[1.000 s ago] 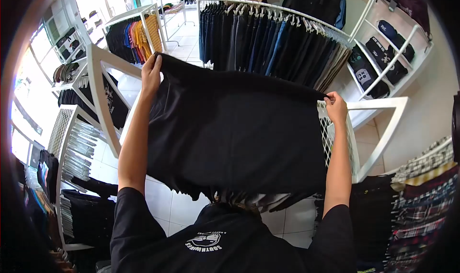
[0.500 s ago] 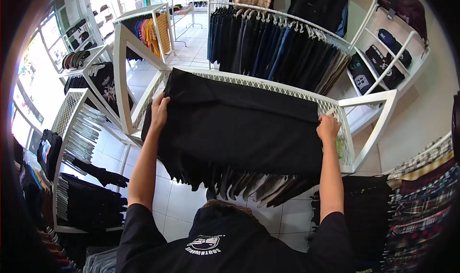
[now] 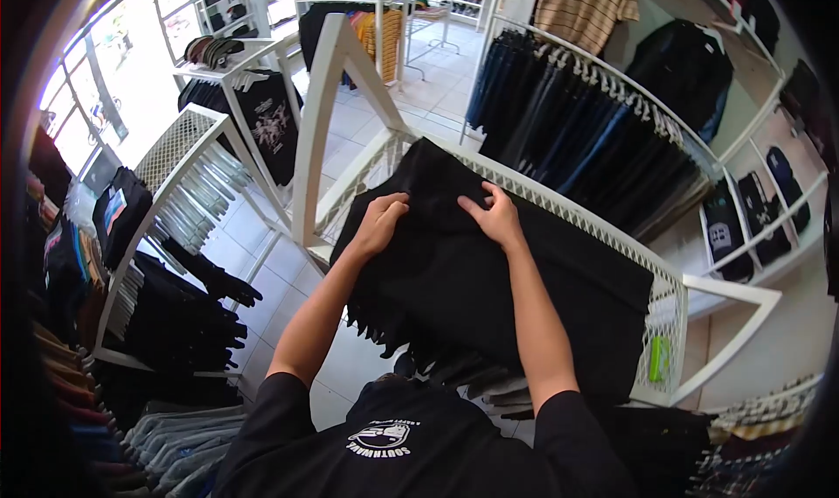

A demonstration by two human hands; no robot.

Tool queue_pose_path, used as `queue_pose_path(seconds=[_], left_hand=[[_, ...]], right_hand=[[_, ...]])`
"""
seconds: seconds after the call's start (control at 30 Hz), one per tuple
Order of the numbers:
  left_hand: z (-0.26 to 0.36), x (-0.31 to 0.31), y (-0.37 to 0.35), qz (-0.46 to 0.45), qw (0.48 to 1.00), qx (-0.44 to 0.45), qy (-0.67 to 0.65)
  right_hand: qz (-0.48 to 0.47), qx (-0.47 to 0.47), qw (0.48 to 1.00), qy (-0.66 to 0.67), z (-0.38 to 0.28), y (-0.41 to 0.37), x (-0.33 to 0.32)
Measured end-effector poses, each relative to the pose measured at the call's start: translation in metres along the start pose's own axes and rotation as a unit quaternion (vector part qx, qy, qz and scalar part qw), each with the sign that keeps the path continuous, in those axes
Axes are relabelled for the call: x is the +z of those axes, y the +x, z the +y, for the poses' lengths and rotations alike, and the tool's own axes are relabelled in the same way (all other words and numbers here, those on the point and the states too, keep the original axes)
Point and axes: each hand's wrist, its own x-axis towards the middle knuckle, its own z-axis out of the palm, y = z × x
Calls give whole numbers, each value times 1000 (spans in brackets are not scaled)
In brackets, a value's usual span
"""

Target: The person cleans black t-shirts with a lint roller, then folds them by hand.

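The black cloth (image 3: 568,297) lies under and around both hands, on the mesh top (image 3: 664,319) of a white rack. The left hand (image 3: 380,224) is on the cloth near its left end, fingers curled and close together; whether they pinch the fabric cannot be told. The right hand (image 3: 496,217) is a little farther along, over the far part of the cloth, its thumb and forefinger spread apart with dark fabric showing between them; it is not clenched. The greater part of the cloth stretches away to the right of the right hand, toward the other end of the rack.

The cloth is plain and dark, with no print to be seen. It lies broad and mostly flat, slightly rumpled near the hands, with a long faint crease toward the far edge. Its far left corner comes to a blunt point.

Diamond-shaped mesh shows past the far edge and at both ends, inside a white frame. A green item (image 3: 659,359) is at the right end, near the cloth. Clothes (image 3: 463,371) hang below the near side. Beyond stand a rail of dark trousers (image 3: 577,122), a striped shirt (image 3: 587,9) and a black jacket (image 3: 682,74). Pale tiles (image 3: 350,118) cover the floor, and bright windows (image 3: 105,61) are at the left.
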Motion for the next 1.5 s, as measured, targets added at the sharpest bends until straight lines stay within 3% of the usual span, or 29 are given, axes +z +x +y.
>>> queue_pose_path(seconds=[0.03,0.07,0.1,0.13,0.2,0.3,0.43,0.5,0.53,0.63,0.8,0.83,0.9,0.97,1.0,1.07,1.2,1.27,1.3,1.4,1.5], left_hand=[[-1,-8,9,16,1000,5,16],[0,-23,23,-27,999,-5,42],[7,-31,34,-5,998,10,66],[12,-35,45,16,996,26,90],[0,-36,74,41,988,24,150],[-30,-27,118,31,949,76,303],[-33,-12,148,-9,931,128,342],[-25,-13,155,2,955,-43,292],[-23,-15,157,56,958,-22,279],[-10,-23,153,64,931,-77,351],[-39,-16,150,133,887,0,441],[-20,-15,148,105,900,-66,418],[17,-9,138,56,909,-106,400],[16,-4,133,-14,927,-164,338],[-10,-3,139,-12,926,-164,339],[-67,-1,153,9,982,-125,142],[-53,5,142,37,980,-197,-4],[-29,9,125,71,945,-92,305],[-9,10,119,49,928,-60,363],[-17,7,116,59,882,19,467],[29,-4,99,14,924,75,375]], right_hand=[[28,-38,999,-23,7,3,10],[56,-73,995,-46,17,4,17],[46,-81,996,10,17,0,15],[43,-82,996,10,10,-5,5],[-64,-19,994,90,-3,-15,-12],[-56,-28,989,131,3,-15,-8],[-55,-32,991,122,10,-17,-11],[-85,-28,986,138,7,-19,-18],[-79,-22,986,142,5,-20,-22],[-131,3,981,146,3,-21,-30],[-194,-10,968,157,-5,-24,-38],[-212,-11,965,157,-5,-24,-39],[-199,-10,969,149,-7,-24,-40],[-199,15,970,142,-6,-24,-39],[-200,14,969,142,-7,-24,-39],[-190,0,974,126,-9,-25,-39],[-192,-16,972,133,-7,-25,-42],[-216,-10,963,159,-7,-25,-41],[-216,-7,963,161,-8,-26,-42],[-209,-8,971,118,-10,-28,-45],[-221,-3,965,141,-7,-25,-45]])
